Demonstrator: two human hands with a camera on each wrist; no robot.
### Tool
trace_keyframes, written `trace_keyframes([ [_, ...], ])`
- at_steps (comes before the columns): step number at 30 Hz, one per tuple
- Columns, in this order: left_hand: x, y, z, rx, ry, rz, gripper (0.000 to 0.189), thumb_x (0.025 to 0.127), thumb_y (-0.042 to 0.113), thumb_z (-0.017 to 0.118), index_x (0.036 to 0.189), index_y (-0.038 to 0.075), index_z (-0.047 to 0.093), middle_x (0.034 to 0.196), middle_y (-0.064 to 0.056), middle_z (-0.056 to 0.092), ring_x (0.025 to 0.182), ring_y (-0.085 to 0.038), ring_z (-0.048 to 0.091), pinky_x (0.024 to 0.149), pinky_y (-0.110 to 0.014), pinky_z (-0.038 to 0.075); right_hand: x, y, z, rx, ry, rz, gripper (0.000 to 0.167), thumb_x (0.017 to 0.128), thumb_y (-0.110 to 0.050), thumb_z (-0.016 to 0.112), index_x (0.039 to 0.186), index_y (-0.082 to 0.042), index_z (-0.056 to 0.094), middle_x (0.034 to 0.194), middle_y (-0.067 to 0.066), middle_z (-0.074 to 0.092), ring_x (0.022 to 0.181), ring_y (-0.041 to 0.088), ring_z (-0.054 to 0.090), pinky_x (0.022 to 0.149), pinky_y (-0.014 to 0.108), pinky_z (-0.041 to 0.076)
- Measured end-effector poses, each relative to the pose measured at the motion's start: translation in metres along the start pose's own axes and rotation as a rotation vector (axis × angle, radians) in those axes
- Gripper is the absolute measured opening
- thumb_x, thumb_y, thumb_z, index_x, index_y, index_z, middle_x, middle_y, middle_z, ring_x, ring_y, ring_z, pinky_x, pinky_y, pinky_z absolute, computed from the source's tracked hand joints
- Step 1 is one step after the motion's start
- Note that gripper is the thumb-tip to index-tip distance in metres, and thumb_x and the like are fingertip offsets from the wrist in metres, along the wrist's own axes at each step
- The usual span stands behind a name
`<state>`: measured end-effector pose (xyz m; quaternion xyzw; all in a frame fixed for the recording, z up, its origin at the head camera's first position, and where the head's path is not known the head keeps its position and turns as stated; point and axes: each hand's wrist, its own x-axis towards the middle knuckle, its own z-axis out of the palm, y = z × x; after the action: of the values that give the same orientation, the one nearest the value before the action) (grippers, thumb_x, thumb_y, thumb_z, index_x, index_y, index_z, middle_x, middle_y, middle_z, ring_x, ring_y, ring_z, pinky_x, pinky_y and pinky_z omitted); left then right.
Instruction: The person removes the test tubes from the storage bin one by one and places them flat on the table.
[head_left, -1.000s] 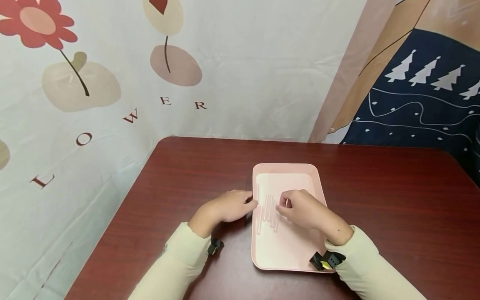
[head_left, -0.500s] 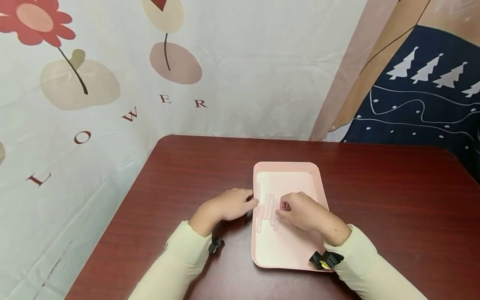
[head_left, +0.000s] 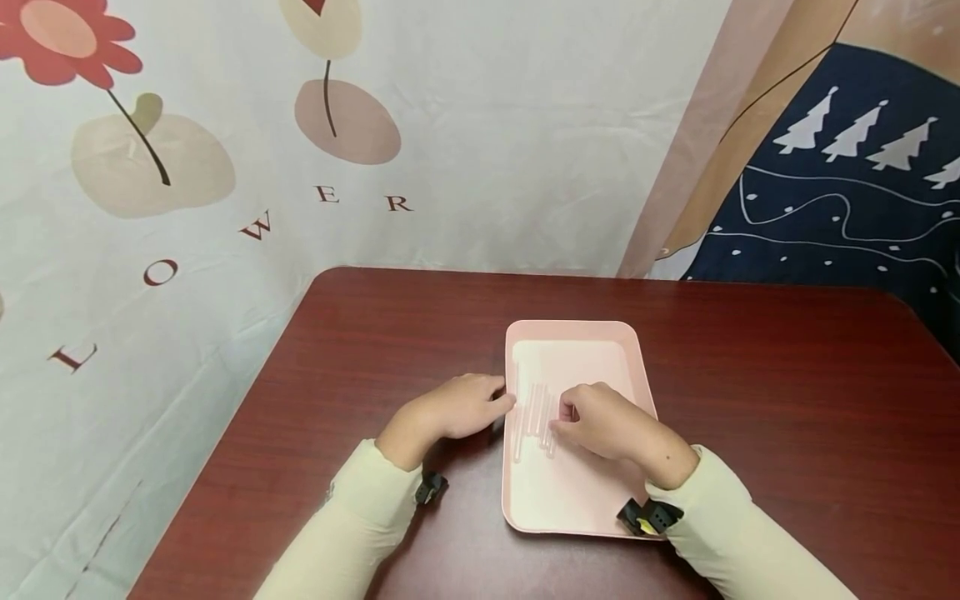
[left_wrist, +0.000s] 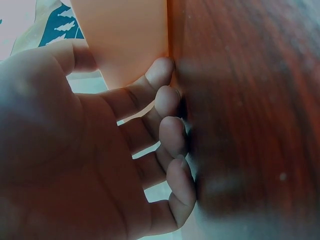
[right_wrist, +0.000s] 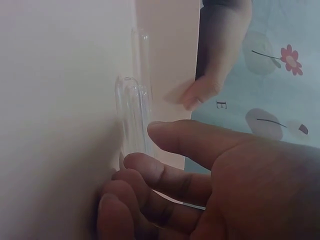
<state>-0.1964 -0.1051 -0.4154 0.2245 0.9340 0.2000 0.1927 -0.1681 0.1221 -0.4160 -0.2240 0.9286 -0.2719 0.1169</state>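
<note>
A shallow pink tray (head_left: 577, 508) lies on the table, longer from front to back than across. Several thin clear tubes with rounded ends (head_left: 534, 412) lie side by side in its left half, like small test tubes. My left hand (head_left: 457, 408) holds the tray's left wall, thumb over the rim and fingers against the outside, as the left wrist view shows. Inside the tray my right hand (head_left: 603, 421) rests beside the tubes, fingers loosely bent. In the right wrist view its thumb (right_wrist: 170, 135) and index finger stand apart near the tubes (right_wrist: 132, 110); contact is unclear.
The dark red wooden table (head_left: 787, 400) extends around the tray. Behind it hangs a pale cloth (head_left: 510, 150) with flowers and letters, and at the right a navy cloth (head_left: 825, 208) with white trees. A black wrist camera (head_left: 648, 518) sits over the tray's front right corner.
The whole head view has shifted slightly upward. Both hands, the tray and the tubes keep nearly the same places relative to each other.
</note>
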Motion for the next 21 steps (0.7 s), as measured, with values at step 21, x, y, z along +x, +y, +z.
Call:
trace_keyframes([
  [21, -0.0002, -0.0008, 0.0008, -0.005, 0.007, 0.011, 0.034, 0.101, 0.036, 0.043, 0.111, 0.014, 0.066, 0.114, -0.004, 0.070, 0.113, -0.023, 0.063, 0.102, -0.042, 0.047, -0.0018, -0.0027, 0.0009, -0.033, -0.006, 0.022, 0.034, 0.088, -0.018, 0.072, 0.061, -0.016, 0.051, 0.058, -0.007, 0.041, 0.059, 0.009, 0.043, 0.055, 0.022, 0.034],
])
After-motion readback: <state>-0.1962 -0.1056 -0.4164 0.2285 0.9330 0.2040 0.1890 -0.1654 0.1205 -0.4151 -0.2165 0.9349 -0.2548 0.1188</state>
